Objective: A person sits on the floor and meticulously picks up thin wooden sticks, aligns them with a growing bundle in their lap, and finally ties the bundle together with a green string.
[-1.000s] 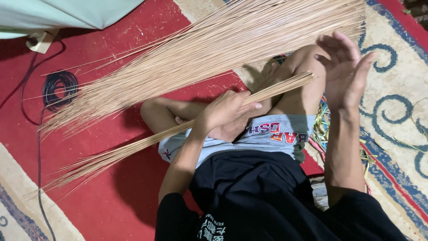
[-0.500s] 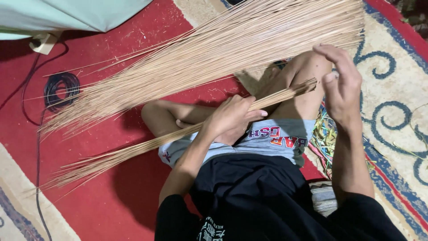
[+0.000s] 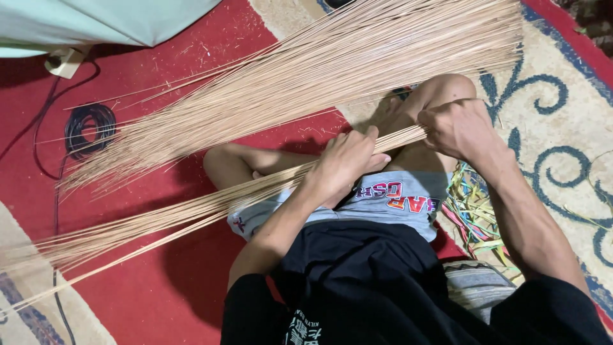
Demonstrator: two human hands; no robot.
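The fingers [image 3: 357,144] of the left hand [image 3: 345,163] are curled and pressed together around a thin bundle of pale sticks [image 3: 191,214], clamping it over the lap. Just beside them, toward the bundle's cut end, the right hand [image 3: 456,128] is closed in a fist on the same bundle, its fingers [image 3: 429,124] wrapped tight over the tip of the sticks. The two hands sit near each other, not touching, with a short stretch of sticks showing between them.

From the left fingers the bundle runs away to the left, fanning slightly and thinning out as it crosses the red carpet [image 3: 153,287] toward the frame's edge. Under the hands lie the person's bare knee [image 3: 447,89] and grey shorts [image 3: 396,198]. Beyond the fingers, on the far side, a much larger fan of the same sticks [image 3: 332,70] lies spread on the floor, well apart from the held bundle at its loose ends. Beside the right forearm, a tangle of coloured strips [image 3: 472,214] rests on the patterned rug [image 3: 549,115]. Far off to the left of the fingers, a coiled black cable [image 3: 89,128] lies on the carpet near a pale green cloth [image 3: 96,19].
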